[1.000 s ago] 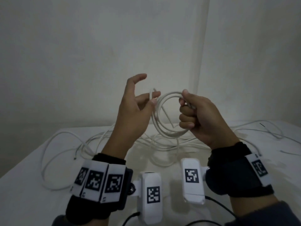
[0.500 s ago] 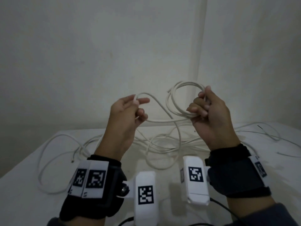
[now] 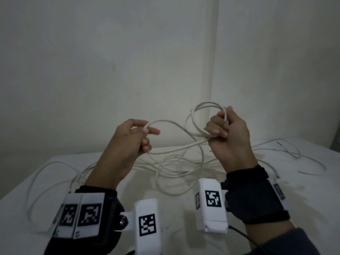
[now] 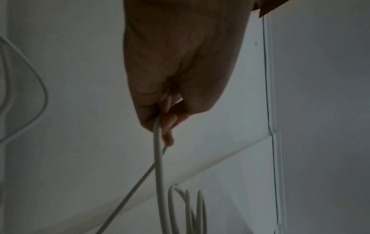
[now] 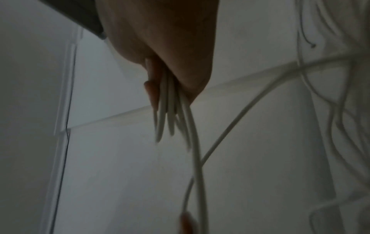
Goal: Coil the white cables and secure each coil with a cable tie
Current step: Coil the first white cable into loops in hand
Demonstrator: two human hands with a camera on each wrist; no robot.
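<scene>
left hand has drawn the cable farther from the coil.

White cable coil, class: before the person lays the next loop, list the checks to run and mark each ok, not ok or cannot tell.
1. Right hand grips the coil: ok.
2. Left hand pinches the free cable: ok.
3. Both hands raised above the table: ok.
4. Slack leading to the loose cables runs free of knots: cannot tell.
5. Cable tie within reach: cannot tell, none visible.
</scene>
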